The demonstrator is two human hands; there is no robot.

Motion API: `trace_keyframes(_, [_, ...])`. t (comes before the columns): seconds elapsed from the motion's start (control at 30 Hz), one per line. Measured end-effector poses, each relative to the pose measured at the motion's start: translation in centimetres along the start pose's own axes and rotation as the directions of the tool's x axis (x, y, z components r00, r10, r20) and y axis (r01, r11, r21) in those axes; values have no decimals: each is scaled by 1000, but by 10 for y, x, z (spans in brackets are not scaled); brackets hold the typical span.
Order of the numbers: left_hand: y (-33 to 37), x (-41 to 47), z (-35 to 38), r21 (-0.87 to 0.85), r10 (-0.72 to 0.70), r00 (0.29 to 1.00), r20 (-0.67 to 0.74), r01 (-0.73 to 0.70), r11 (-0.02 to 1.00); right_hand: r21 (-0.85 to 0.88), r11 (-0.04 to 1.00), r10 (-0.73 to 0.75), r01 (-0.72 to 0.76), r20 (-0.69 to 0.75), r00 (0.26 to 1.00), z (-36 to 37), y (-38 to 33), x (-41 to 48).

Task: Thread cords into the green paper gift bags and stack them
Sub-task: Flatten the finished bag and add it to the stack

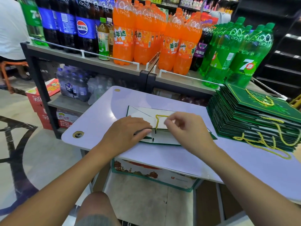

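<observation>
both down: left hand [128, 132] flat on bag [141, 113], right hand [187, 128] pinches cord [157, 122]

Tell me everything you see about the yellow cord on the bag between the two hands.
The yellow cord is a thin twisted rope with a slight shine. It forms a small bent loop on the white inner face of the flattened paper bag. One leg runs down to the bag's fold, where it seems to enter a hole. The right hand pinches the other end. The left hand presses the bag flat and does not touch the cord.
</observation>
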State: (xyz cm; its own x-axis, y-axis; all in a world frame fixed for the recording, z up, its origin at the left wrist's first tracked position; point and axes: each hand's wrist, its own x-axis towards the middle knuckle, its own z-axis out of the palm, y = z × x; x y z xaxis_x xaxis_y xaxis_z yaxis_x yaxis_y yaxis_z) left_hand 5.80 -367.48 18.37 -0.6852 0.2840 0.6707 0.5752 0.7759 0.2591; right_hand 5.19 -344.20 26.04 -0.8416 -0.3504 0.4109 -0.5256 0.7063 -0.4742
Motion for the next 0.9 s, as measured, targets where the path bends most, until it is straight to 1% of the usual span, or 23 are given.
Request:
trace_keyframes(0.03, [0,0,0,5,2,1000,-7,-2,1000,33,995,94,-97,79,992,2,-2,-9])
trace_keyframes(0.07, [0,1,0,9,6,1000,-14,-6,1000,64,981,169,-183,174,970,6,-6,-16])
trace_keyframes(0.1, [0,1,0,12,10,1000,-18,-10,1000,109,962,218,-250,245,945,11,-8,-21])
trace_keyframes(0.13, [-1,1,1,16,16,1000,-24,-15,1000,164,938,252,-305,278,927,18,-10,-24])
trace_keyframes(0.23, [-1,1,2,27,29,999,-46,-28,999,348,831,352,-434,277,894,42,-12,-21])
trace_keyframes(0.3, [-2,0,2,33,32,997,-64,-30,999,440,762,400,-475,256,880,52,-16,-18])
trace_keyframes(0.37, [-2,0,2,32,32,996,-81,-29,999,497,727,417,-474,228,880,57,-18,-17])
trace_keyframes(0.43, [-3,-1,2,31,28,995,-92,-25,999,506,729,421,-462,200,885,59,-17,-18])
trace_keyframes(0.5, [-3,-1,3,40,27,995,-94,-23,999,457,774,407,-438,170,897,59,-15,-19])
trace_keyframes(0.63, [-2,-2,5,79,55,993,-109,-47,996,351,867,326,-352,135,936,55,-14,-23])
trace_keyframes(0.73, [-2,-2,5,78,47,993,-113,-39,996,250,923,275,-292,105,956,56,-14,-25])
trace_keyframes(0.9, [-2,-1,3,74,21,998,-63,-17,997,168,956,237,-242,50,970,58,-12,-23])
